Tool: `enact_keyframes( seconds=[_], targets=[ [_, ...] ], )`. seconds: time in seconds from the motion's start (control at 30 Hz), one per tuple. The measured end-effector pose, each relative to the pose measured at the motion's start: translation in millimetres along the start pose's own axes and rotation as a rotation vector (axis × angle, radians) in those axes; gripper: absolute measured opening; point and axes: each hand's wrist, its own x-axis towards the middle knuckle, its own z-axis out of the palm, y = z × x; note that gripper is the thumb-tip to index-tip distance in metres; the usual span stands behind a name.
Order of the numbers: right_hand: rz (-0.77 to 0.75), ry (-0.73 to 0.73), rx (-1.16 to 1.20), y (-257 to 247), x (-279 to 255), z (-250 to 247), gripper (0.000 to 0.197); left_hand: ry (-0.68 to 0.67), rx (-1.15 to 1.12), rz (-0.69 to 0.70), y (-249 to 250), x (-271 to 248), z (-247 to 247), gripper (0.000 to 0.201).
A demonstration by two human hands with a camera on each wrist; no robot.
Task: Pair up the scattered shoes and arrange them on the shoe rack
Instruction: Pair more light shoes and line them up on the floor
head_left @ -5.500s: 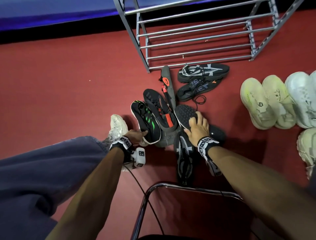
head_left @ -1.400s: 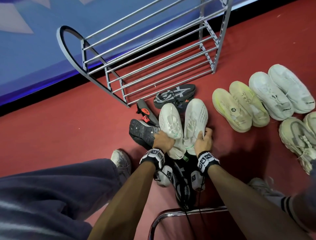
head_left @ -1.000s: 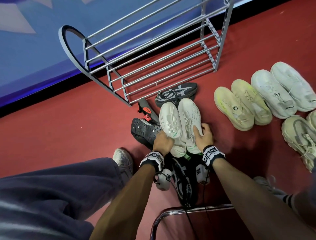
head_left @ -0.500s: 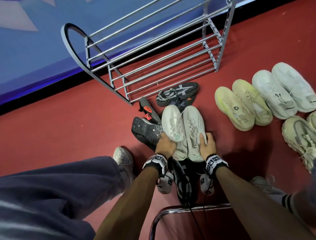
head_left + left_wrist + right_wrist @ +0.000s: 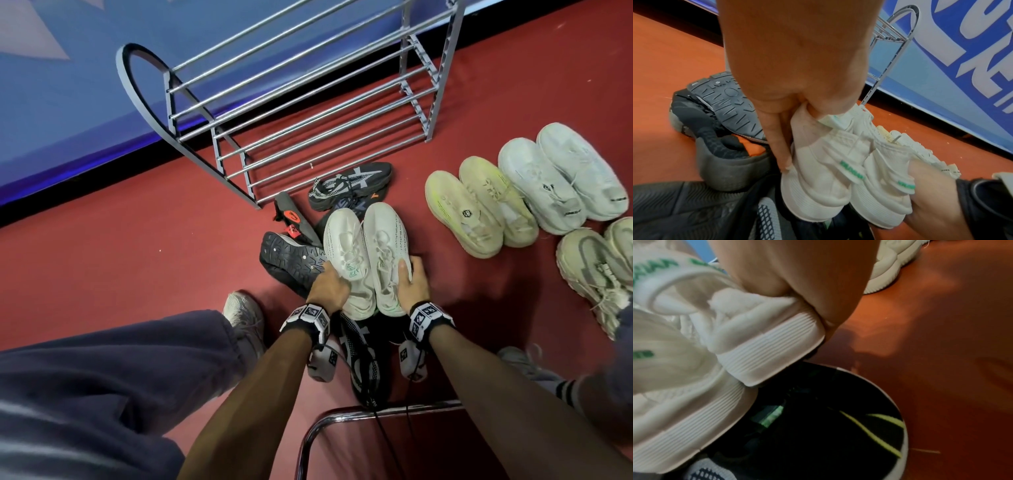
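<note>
Two white knit sneakers with green heel tabs lie side by side on the pile of dark shoes, toes toward the rack. My left hand (image 5: 330, 286) grips the left white sneaker (image 5: 344, 250) at its collar; in the left wrist view the fingers (image 5: 777, 138) run down its heel side (image 5: 818, 178). My right hand (image 5: 412, 282) grips the right white sneaker (image 5: 385, 246) from its outer side, thumb on top (image 5: 760, 337). The grey metal shoe rack (image 5: 308, 113) stands just beyond, its bars bare.
Dark shoes lie under and around the white pair: an upturned black sole (image 5: 291, 260), a black-and-white sneaker (image 5: 349, 181) by the rack. Pale shoe pairs (image 5: 479, 212) line the red floor at right. A chrome chair frame (image 5: 342, 416) and my trouser leg (image 5: 102, 377) sit close below.
Earlier my hands were on black shoes in the pile. Over the last second the two white sneakers have been drawn together, side by side, and shifted slightly toward me.
</note>
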Motion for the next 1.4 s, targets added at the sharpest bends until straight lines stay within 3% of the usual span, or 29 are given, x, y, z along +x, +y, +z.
enact_keyframes(
  seconds=[0.17, 0.3, 0.5, 0.6, 0.7, 0.8, 0.93, 1.1, 1.2, 1.3, 1.37, 1.4],
  targets=[
    [-0.078, 0.015, -0.007, -38.7, 17.4, -14.4, 0.028, 0.067, -0.049, 0.057, 22.5, -11.1, -26.3, 0.044],
    [-0.179, 0.041, 0.011, -112.6, 31.2, -40.7, 0.028, 0.111, -0.074, 0.162, 63.0, -33.3, -74.0, 0.041],
    [-0.321, 0.022, 0.099, -219.5, 17.8, -80.9, 0.028, 0.216, -0.142, 0.362, 116.5, -88.8, -160.2, 0.072],
    [-0.37, 0.015, 0.092, -257.1, 2.2, -103.8, 0.04, 0.259, -0.175, 0.442, 133.4, -117.6, -186.0, 0.061],
    [-0.383, -0.002, 0.127, -276.3, -17.6, -134.0, 0.039, 0.264, -0.174, 0.489, 150.6, -128.4, -187.3, 0.047],
    [-0.376, 0.038, 0.094, -277.4, -40.7, -164.4, 0.041, 0.218, -0.195, 0.52, 163.2, -127.1, -169.1, 0.05],
    [-0.256, 0.106, 0.003, -247.0, -46.4, -200.8, 0.045, 0.098, -0.173, 0.53, 178.3, -114.5, -118.4, 0.057],
    [-0.1, 0.147, -0.109, -184.7, -42.5, -246.8, 0.046, -0.06, -0.237, 0.425, 186.2, -112.5, -20.6, 0.07],
    [0.093, 0.119, -0.183, -146.1, -37.9, -271.7, 0.049, -0.201, -0.244, 0.383, 180.4, -81.4, 63.0, 0.075],
    [0.208, 0.071, -0.242, -110.4, -29.3, -285.5, 0.045, -0.349, -0.203, 0.312, 160.2, -5.4, 177.0, 0.051],
    [0.303, 0.011, -0.301, -81.1, -19.7, -287.2, 0.045, -0.506, -0.213, 0.374, 151.6, -30.3, 183.5, 0.036],
    [0.352, -0.012, -0.311, -69.2, -17.4, -285.8, 0.046, -0.57, -0.262, 0.336, 149.4, -53.1, 174.1, 0.037]
  ],
)
